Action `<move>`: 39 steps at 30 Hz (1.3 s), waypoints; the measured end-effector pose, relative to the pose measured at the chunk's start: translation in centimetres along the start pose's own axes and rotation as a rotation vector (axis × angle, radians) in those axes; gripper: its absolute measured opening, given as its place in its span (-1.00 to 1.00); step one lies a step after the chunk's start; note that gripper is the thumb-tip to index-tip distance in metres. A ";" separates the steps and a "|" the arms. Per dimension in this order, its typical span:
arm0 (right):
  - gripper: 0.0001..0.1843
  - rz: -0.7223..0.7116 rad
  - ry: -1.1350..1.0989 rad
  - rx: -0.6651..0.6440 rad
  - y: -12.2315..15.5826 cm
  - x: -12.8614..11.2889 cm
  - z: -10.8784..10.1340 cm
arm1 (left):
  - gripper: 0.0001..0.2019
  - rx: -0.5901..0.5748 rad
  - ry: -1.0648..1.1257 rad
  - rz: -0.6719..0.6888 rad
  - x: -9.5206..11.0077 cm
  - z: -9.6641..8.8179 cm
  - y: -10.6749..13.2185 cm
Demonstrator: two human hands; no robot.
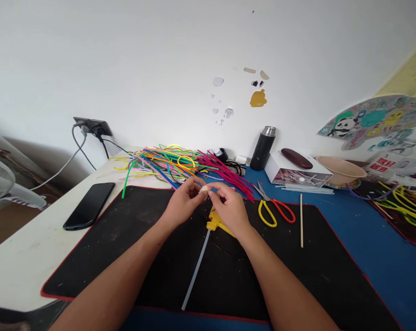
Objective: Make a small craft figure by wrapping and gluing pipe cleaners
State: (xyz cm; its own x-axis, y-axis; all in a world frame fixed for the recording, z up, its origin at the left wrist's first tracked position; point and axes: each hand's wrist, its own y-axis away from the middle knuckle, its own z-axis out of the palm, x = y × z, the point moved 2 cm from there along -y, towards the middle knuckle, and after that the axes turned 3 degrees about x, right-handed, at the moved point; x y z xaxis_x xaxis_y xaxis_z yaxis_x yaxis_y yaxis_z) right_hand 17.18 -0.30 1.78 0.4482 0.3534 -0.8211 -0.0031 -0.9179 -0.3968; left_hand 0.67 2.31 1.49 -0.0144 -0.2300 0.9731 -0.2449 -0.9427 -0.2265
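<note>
My left hand [183, 202] and my right hand [230, 208] meet above the black mat [125, 257], fingers pinched together on a small pale piece [204, 188] held between them. Under my right hand lies a yellow glue gun [215, 223] with a long clear glue stick [196, 269] trailing toward me. Just behind my hands spreads a heap of coloured pipe cleaners [180, 166].
Scissors with one yellow and one red handle [275, 210] and a thin wooden stick [301, 219] lie right of my hands. A black phone [89, 205] rests at the left. A black flask [262, 148], a white box [297, 172], a bowl [341, 169] and more pipe cleaners [406, 200] stand at the back right.
</note>
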 end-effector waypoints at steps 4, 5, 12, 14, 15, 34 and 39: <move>-0.75 0.027 -0.030 0.021 0.0 -0.1 0.1 | -0.70 0.007 -0.025 0.018 -0.1 0.0 0.1; -0.75 0.031 -0.037 0.025 0.0 -0.1 0.1 | -0.71 0.010 -0.037 0.027 -0.1 0.1 0.1; -0.77 0.013 -0.003 0.019 0.1 -0.5 0.1 | -0.73 0.043 -0.070 0.073 -0.1 0.1 0.1; -0.77 -0.007 0.030 0.008 0.2 -0.6 0.0 | -0.71 0.041 -0.057 0.061 -0.1 0.1 0.1; -0.76 -0.020 0.049 0.003 0.2 -0.7 0.0 | -0.70 0.038 -0.049 0.053 -0.1 0.1 0.0; -0.54 -0.135 0.274 -0.054 0.5 -0.5 0.3 | -0.64 0.036 0.158 -0.053 -0.5 -0.3 -0.3; -0.56 -0.064 0.092 -0.047 0.4 -0.6 0.2 | -0.61 0.039 0.212 -0.066 -0.2 -0.1 -0.3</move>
State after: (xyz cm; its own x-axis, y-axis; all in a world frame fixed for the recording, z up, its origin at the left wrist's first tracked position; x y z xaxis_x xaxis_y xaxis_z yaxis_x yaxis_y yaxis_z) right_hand 16.71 -0.85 2.01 0.5264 0.3957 -0.7525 0.0692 -0.9021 -0.4260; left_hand 0.65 2.62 1.39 -0.2042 -0.1151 0.9721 -0.2149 -0.9636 -0.1592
